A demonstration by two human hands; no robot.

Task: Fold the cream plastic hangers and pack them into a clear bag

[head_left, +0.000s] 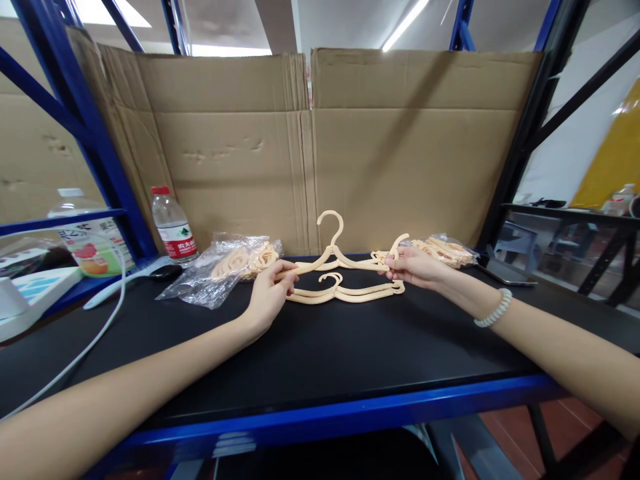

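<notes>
A cream plastic clothes hanger [330, 252] is held up over the black tabletop, its hook pointing upward. My left hand [270, 290] is closed in a pinch on its left arm. Near its right end, my right hand [415, 267] is closed too, and a short curved cream piece [400, 241] sticks up above those fingers. Whether that piece belongs to the same hanger I cannot tell. Just below and in front, a couple of stacked cream hangers [345, 294] lie flat on the table; my left fingers hide their left end.
Clear plastic bags of cream hanger parts lie at left [240, 261] and right [443, 250]. Behind stands a cardboard wall [400, 147]. A red-capped water bottle [173, 227], black mouse [167, 273] and white cable [113, 313] are at left, a phone-like slab [507, 273] at right.
</notes>
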